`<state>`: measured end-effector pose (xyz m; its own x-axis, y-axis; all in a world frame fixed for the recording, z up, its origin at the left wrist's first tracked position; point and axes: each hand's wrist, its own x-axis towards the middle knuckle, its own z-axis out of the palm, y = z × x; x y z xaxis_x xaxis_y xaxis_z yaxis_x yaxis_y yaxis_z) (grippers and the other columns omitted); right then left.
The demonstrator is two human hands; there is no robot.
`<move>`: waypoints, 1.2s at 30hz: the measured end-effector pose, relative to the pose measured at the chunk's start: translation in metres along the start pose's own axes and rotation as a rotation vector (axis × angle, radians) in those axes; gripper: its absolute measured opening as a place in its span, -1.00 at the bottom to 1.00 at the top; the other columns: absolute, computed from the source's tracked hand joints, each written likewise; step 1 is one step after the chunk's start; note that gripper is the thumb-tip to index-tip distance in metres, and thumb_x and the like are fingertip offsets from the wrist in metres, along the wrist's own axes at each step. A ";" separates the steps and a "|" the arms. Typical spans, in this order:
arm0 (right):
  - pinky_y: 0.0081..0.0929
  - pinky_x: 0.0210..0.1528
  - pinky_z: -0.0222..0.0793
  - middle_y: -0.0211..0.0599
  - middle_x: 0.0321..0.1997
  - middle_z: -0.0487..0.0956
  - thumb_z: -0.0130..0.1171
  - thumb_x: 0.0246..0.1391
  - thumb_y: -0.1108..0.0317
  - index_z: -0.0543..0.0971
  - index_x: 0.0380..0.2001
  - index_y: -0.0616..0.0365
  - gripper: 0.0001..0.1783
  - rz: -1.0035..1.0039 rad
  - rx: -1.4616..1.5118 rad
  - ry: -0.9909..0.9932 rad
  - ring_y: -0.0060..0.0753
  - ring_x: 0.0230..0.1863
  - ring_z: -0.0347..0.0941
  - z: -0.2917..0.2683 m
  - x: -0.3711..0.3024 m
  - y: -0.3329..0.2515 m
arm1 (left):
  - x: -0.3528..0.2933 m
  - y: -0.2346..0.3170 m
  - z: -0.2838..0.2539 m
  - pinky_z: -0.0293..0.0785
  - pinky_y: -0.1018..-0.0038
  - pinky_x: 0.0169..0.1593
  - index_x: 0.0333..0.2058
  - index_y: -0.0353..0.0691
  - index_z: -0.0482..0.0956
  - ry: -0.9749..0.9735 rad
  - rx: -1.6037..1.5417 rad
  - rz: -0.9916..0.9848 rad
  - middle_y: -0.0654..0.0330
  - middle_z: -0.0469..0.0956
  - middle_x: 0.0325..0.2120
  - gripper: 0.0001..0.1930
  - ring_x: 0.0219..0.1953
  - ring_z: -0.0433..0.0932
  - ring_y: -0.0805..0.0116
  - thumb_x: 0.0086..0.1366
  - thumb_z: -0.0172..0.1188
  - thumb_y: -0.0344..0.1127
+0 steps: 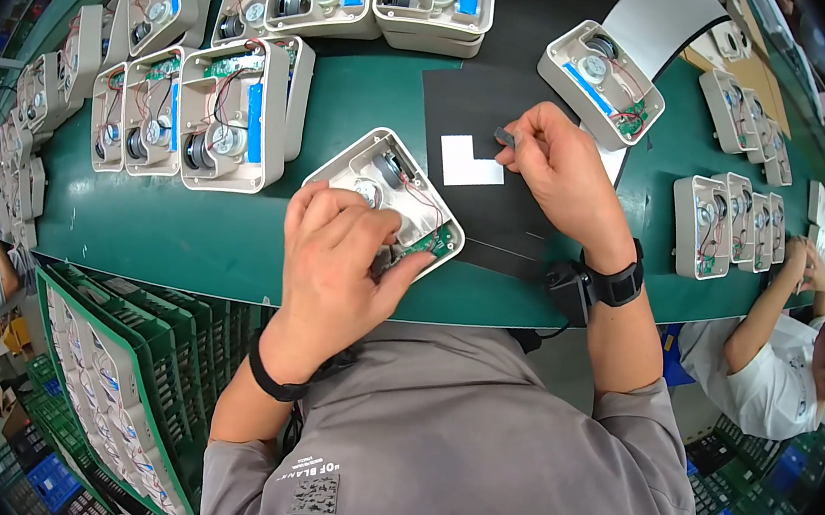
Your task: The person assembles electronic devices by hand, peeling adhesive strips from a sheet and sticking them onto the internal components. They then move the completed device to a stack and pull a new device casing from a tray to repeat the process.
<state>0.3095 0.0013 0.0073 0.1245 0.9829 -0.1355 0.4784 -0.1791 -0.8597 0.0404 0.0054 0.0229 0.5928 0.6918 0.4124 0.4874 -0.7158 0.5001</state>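
My left hand (333,249) is closed over an off-white plastic housing (422,220), its fingers at the left rim and its thumb across the corner near the green circuit board. Inside that housing a black round part, a silvery disc and thin red and dark wires show; the palm and fingers hide the rest. Between the thumb and fingertips of my right hand (564,178) is a small dark grey strip (504,138), perhaps foam. Just below it, an L-shaped white sheet (457,169) lies on a black mat (450,96).
Another open housing (553,66) with a blue cell lies beyond my right hand. Stacked housings (267,157) crowd the back left of the green table (184,234); more housings (688,221) line the right. A curved white sheet (659,17) lies behind. People sit at both sides.
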 end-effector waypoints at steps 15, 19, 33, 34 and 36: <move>-0.40 -0.30 0.57 -0.09 -0.16 0.65 0.18 0.14 0.66 0.41 -0.30 0.27 -0.85 -0.429 -0.225 0.073 -0.20 -0.29 0.62 0.027 -0.029 -0.046 | -0.001 0.015 0.018 0.31 0.15 0.13 -0.32 -0.20 0.67 0.051 0.028 -0.067 0.21 0.52 -0.38 -0.85 -0.18 0.48 0.16 0.09 0.39 -0.47; -0.37 -0.35 0.56 -0.10 -0.15 0.65 0.21 0.07 0.68 0.42 -0.32 0.25 -0.81 -0.541 -0.241 0.063 -0.13 -0.31 0.61 0.035 -0.030 -0.053 | -0.008 0.010 0.019 0.32 0.15 0.10 -0.31 -0.22 0.64 0.083 -0.062 -0.157 0.17 0.51 -0.36 -0.83 -0.16 0.48 0.11 0.08 0.34 -0.53; -0.28 -0.26 0.56 -0.23 -0.13 0.64 0.33 -0.05 0.57 0.54 -0.31 0.22 -0.79 -0.820 -0.363 0.016 -0.16 -0.28 0.62 0.059 -0.039 -0.051 | -0.021 0.004 0.016 0.31 0.07 0.17 -0.24 -0.27 0.56 0.087 -0.089 -0.182 0.09 0.50 -0.30 -0.77 -0.12 0.47 0.01 0.09 0.28 -0.59; -0.28 -0.27 0.56 -0.23 -0.14 0.65 0.33 -0.04 0.57 0.55 -0.29 0.22 -0.79 -0.812 -0.340 -0.005 -0.15 -0.28 0.62 0.057 -0.040 -0.052 | -0.022 0.005 0.017 0.31 0.06 0.19 -0.24 -0.27 0.56 0.089 -0.094 -0.184 0.09 0.50 -0.30 -0.76 -0.12 0.47 0.01 0.09 0.28 -0.59; -0.29 -0.28 0.54 -0.23 -0.16 0.65 0.33 0.00 0.56 0.57 -0.26 0.23 -0.79 -0.799 -0.293 -0.044 -0.14 -0.29 0.62 0.052 -0.037 -0.053 | -0.020 0.003 0.016 0.30 0.04 0.22 -0.23 -0.27 0.56 0.097 -0.100 -0.185 0.09 0.50 -0.30 -0.76 -0.12 0.48 0.01 0.10 0.28 -0.59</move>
<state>0.2346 -0.0237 0.0326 -0.3772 0.8186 0.4332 0.6144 0.5712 -0.5444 0.0402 -0.0126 0.0037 0.4325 0.8200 0.3750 0.5134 -0.5658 0.6452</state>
